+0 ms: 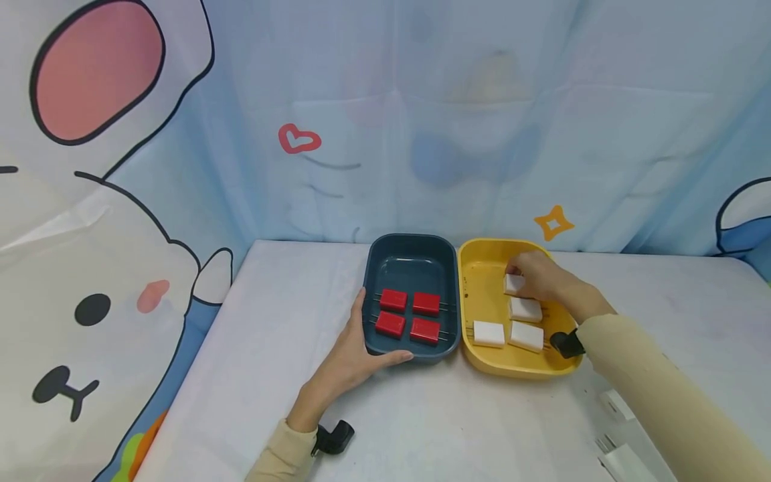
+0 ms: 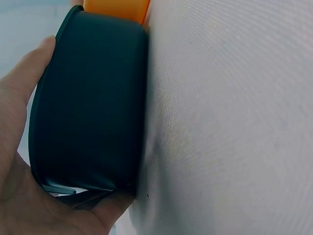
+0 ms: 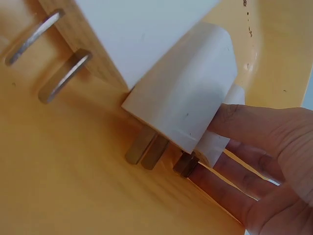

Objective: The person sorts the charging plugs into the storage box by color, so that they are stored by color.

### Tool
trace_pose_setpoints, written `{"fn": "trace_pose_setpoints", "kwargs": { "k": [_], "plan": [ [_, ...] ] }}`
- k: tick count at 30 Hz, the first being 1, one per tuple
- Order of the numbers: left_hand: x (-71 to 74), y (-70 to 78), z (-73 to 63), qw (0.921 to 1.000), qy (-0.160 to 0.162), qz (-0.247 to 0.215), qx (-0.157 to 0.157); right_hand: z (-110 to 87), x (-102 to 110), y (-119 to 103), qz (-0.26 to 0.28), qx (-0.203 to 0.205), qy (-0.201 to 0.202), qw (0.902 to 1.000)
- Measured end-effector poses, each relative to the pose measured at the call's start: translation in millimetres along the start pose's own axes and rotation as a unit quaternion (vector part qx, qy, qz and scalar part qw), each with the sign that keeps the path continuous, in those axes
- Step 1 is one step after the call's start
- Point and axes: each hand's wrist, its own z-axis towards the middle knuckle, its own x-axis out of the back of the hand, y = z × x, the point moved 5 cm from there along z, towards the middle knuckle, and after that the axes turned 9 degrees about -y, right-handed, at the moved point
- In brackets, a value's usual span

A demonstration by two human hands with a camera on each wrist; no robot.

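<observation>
My left hand point(image 1: 352, 355) holds the near left corner of a dark blue tray point(image 1: 412, 258), with the thumb along its front wall and the fingers on its left side. Several red plug adapters point(image 1: 425, 304) lie in that tray in two rows. Over the back right of a yellow tray point(image 1: 486, 268), my right hand point(image 1: 539, 276) pinches a white plug adapter point(image 1: 514, 284); in the right wrist view this adapter point(image 3: 236, 96) is mostly hidden behind another white adapter point(image 3: 188, 88). More white adapters point(image 1: 488, 334) lie nearer the front of the yellow tray.
The two trays stand side by side on a white-covered table point(image 1: 434, 428). Two more white adapters, one farther back point(image 1: 618, 406) and one nearer point(image 1: 628, 463), lie on the cloth beside my right forearm. A printed blue curtain point(image 1: 385, 134) hangs behind the table.
</observation>
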Motion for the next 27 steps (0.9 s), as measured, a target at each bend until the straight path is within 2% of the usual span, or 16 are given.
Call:
{"fn": "trace_pose_setpoints", "kwargs": {
  "k": [7,9,13,19,23,27],
  "plan": [
    [2.4,1.4,3.3,1.0000,-0.002,0.000,-0.001,-5.2,7,-3,0.017,-0.015,-0.005,0.9997],
    [3.9,0.7,5.1,1.0000,0.000,0.002,-0.001,-8.1,12,-9,0.012,-0.011,0.004,0.9999],
    [6.0,-1.9,8.5,1.0000,0.004,0.005,-0.005,-21.7,25,-24,-0.018,0.022,0.044,0.9986],
    [8.4,-5.1,10.7,0.9999,0.005,0.006,-0.015,-64.6,34,-50,-0.028,0.057,0.094,0.9936],
    [8.5,-5.6,12.4,0.9998,0.008,0.008,-0.016,-106.2,29,-57,-0.014,0.035,0.105,0.9938],
    [7.3,-4.9,15.7,0.9998,0.010,0.008,-0.014,-148.1,21,-53,-0.020,-0.020,0.104,0.9942]
  ]
}}
